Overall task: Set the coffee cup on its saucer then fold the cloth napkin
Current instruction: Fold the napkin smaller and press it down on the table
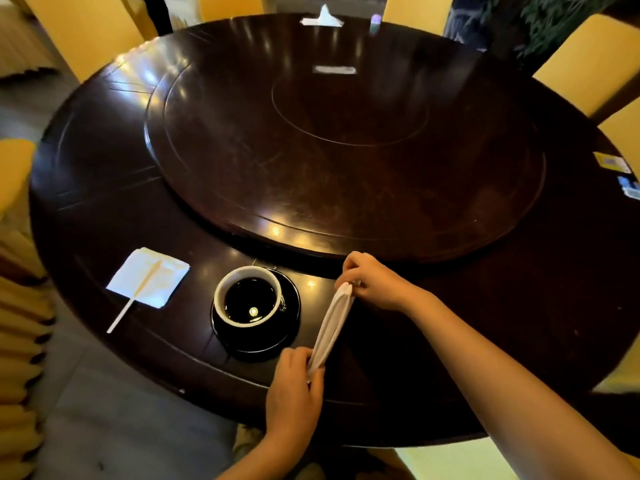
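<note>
A cup with a white rim and dark inside (248,295) stands on a black saucer (291,327) near the front edge of the dark round table (104,237). Just right of the saucer, a white cloth napkin (330,327) is stretched into a narrow folded strip above the table. My right hand (370,280) pinches its far end. My left hand (294,393) pinches its near end, close to the saucer's rim.
A white paper square (149,277) with a thin wooden stirrer (135,296) across it lies left of the cup. A large raised turntable (346,150) fills the table's middle. Small cards (611,162) lie at the right edge, a tissue holder (323,19) at the far side. Yellow chairs surround the table.
</note>
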